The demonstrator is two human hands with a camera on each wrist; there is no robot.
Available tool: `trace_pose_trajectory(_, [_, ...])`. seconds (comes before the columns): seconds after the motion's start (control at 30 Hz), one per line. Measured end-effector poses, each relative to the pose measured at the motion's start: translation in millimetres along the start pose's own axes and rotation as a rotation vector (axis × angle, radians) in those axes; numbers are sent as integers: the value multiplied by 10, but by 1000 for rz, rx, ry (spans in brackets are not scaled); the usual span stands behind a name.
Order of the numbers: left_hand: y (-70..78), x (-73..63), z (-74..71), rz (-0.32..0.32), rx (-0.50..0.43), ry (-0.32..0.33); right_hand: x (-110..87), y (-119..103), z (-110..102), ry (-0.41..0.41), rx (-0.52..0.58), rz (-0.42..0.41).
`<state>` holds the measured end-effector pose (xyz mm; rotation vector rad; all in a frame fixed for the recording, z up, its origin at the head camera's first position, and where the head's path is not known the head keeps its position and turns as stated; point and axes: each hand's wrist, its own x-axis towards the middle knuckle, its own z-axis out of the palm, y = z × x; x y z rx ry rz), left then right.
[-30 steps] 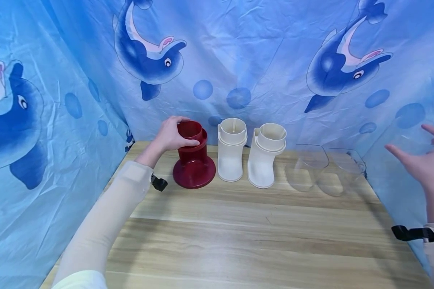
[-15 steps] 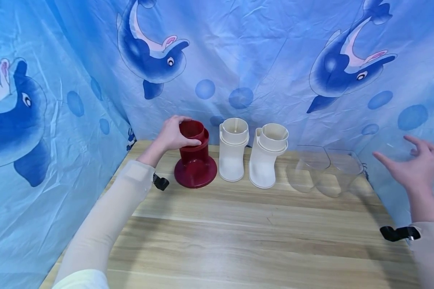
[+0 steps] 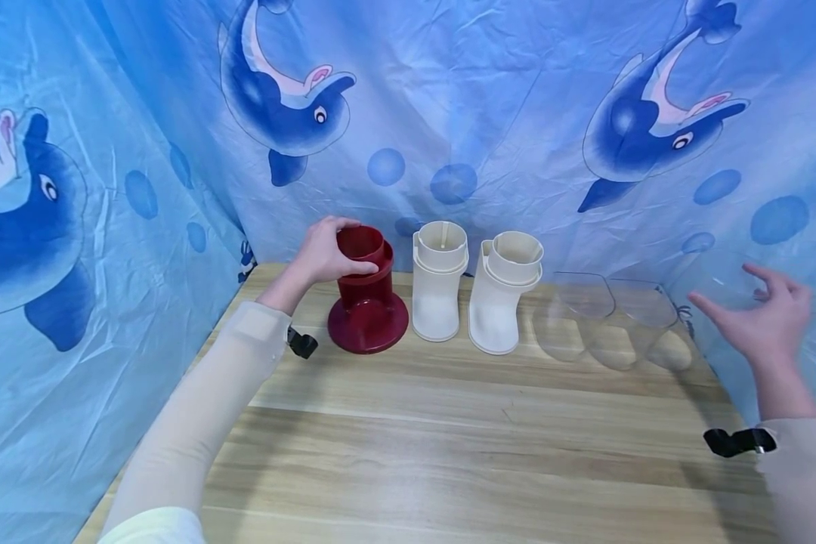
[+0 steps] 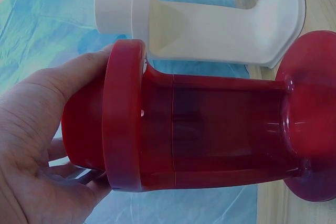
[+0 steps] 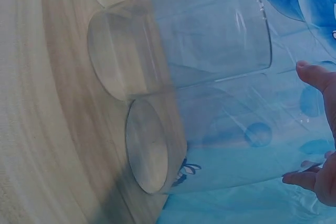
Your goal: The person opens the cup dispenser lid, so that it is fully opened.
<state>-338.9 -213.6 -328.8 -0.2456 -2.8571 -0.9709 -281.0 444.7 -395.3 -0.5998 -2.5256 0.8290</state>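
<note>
In the head view my left hand (image 3: pixel 325 255) grips the upper rim of a glossy red tubular stand (image 3: pixel 367 332), which has a wide round base and stands upright on the table. Its thumb lies along the front of the rim; in the left wrist view the other fingers are partly hidden behind the stand. At the right, my right hand (image 3: pixel 761 321) holds a clear plastic cylinder (image 5: pixel 226 145) by its upper end, thumb and fingers spread around it. The cylinder's lower end is close to the tabletop; whether it touches cannot be told.
Two white elbow-shaped tubes (image 3: pixel 435 302) stand right of the red stand. Two more clear cylinders (image 3: pixel 585 295) stand between them and my right hand. A blue dolphin-print curtain (image 3: pixel 510 113) hangs behind the wooden table (image 3: pixel 449 453).
My right hand has moved left with the clear cylinder, bringing it beside the other two. My left hand has kept its grip on the red stand, which has not moved.
</note>
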Motion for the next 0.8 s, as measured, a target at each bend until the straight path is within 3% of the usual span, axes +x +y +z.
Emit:
trace_pose_trajectory(0.43, [2,0,-11,20,11,-2,-42,-3,2,-19,-22,-66])
trace_pose_trajectory(0.8, [-89,-62,14,97,55,71,-22,-40,-13,-70,-38,-98])
